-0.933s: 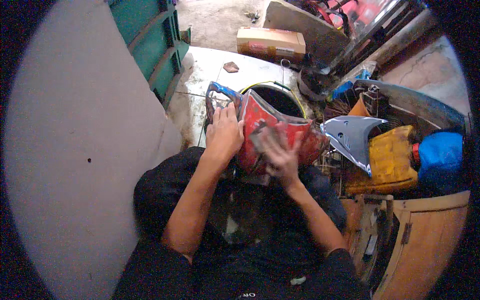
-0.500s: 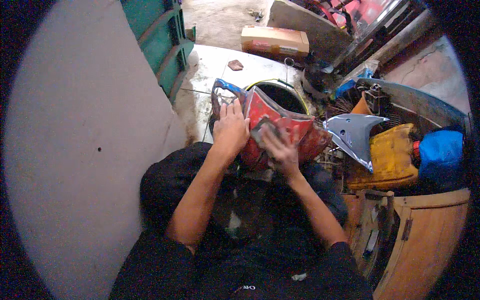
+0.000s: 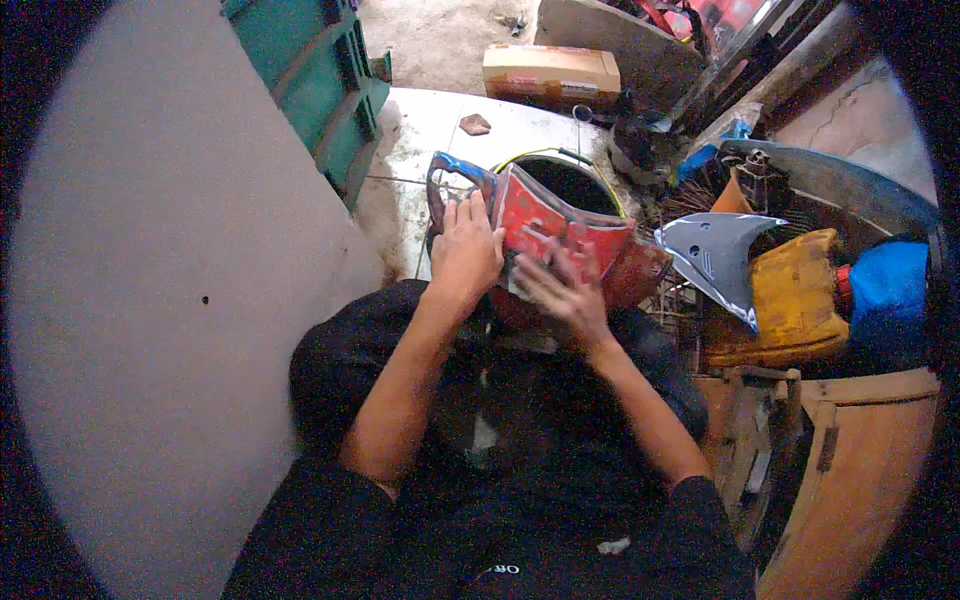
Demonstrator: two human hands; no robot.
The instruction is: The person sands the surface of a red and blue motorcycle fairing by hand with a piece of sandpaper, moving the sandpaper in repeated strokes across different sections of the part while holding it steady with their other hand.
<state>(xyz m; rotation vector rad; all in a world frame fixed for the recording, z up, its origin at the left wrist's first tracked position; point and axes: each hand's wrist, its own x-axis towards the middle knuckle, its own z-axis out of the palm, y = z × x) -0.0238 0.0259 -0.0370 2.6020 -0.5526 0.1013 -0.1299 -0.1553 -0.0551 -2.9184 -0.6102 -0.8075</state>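
Note:
A scuffed red plastic body panel, like a motorcycle fairing, rests tilted over my lap, with a blue and dark end on its left. My left hand grips it near that end, fingers over the top and thumb toward the red face. Pressed low against the red face is my right hand, its fingers smeared by motion. The dark grey flat pad under those fingers, likely sandpaper, is now mostly hidden. Just beyond the panel stands a dark bucket with a yellow-green rim.
A brown stone-like piece lies on white tiles, near a cardboard box. To the right are a grey panel, a yellow jerrycan, a blue container and a wooden cabinet. A wall closes the left.
My right hand has slid slightly down over the red face, and the grey pad under it shows less. My left hand keeps its grip. The whole view has shifted a little.

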